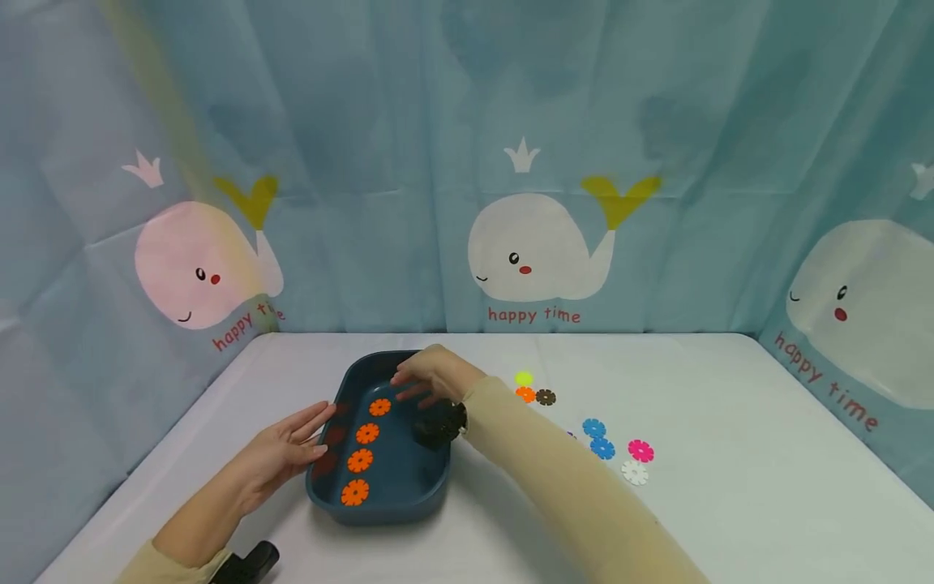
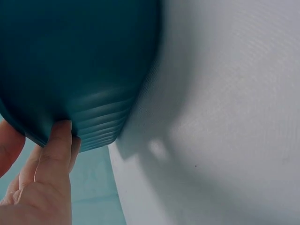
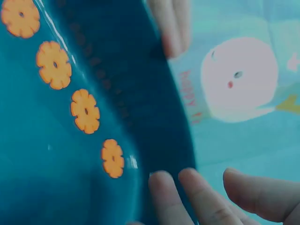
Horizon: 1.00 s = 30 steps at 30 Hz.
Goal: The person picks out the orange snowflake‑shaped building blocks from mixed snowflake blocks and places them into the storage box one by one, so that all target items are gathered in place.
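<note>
left hand (image 1: 284, 448) fingers straight on tray (image 1: 430, 495) | right hand (image 1: 430, 375) fingers relaxed, tips blurred

We see a dark teal, rounded-rectangular plastic tray (image 1: 379, 507) lying flat and upright on the white table, near its left front part. Its walls are smooth and curve up to a plain rim, with faint horizontal ridges low on the outside. Inside it, four orange flower-shaped plastic discs (image 1: 363, 448) lie flat on the floor of the tray in a straight row running from the near end toward the far end, each apart from the next. Each disc has a scalloped edge and a small hole at its centre. Their faint reflections show on the tray's glossy left wall.
</note>
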Each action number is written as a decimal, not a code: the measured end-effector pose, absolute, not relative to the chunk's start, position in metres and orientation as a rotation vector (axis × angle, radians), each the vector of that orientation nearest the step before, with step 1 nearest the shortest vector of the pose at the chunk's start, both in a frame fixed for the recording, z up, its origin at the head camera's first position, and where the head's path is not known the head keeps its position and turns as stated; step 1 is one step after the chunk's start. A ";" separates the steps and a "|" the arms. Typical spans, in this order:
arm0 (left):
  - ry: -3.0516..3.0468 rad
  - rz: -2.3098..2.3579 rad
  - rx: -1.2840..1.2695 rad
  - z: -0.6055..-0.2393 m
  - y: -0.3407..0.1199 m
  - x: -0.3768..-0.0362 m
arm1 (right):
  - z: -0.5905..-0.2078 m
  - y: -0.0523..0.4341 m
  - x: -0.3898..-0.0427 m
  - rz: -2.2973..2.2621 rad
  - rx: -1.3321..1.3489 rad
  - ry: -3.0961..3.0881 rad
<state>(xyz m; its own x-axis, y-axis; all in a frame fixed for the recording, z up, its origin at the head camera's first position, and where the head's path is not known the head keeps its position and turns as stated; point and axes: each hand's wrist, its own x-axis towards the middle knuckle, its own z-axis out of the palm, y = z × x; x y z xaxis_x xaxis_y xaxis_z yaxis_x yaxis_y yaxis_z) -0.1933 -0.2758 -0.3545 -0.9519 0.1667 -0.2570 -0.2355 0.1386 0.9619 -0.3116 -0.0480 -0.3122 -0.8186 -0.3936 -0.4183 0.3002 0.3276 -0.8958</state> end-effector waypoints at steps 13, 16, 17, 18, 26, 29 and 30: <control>2.125 1.887 -0.092 -0.355 -0.275 -0.193 | -0.270 0.043 -0.301 -1.540 -0.191 2.151; 2.136 1.869 -0.089 -0.354 -0.274 -0.194 | -0.275 0.068 -0.309 -1.561 -0.174 2.227; 2.139 1.862 -0.083 -0.353 -0.274 -0.194 | -0.277 0.076 -0.312 -1.570 -0.181 2.242; 2.141 1.858 -0.075 -0.352 -0.274 -0.194 | -0.280 0.084 -0.315 -1.569 -0.200 2.259; 2.168 1.830 -0.025 -0.350 -0.274 -0.192 | -0.318 0.135 -0.339 -1.330 -0.464 2.344; 2.162 1.835 -0.029 -0.350 -0.274 -0.192 | -0.328 0.143 -0.346 -1.123 -0.559 2.408; 2.158 1.839 -0.032 -0.350 -0.273 -0.192 | -0.330 0.144 -0.348 -1.053 -0.583 2.430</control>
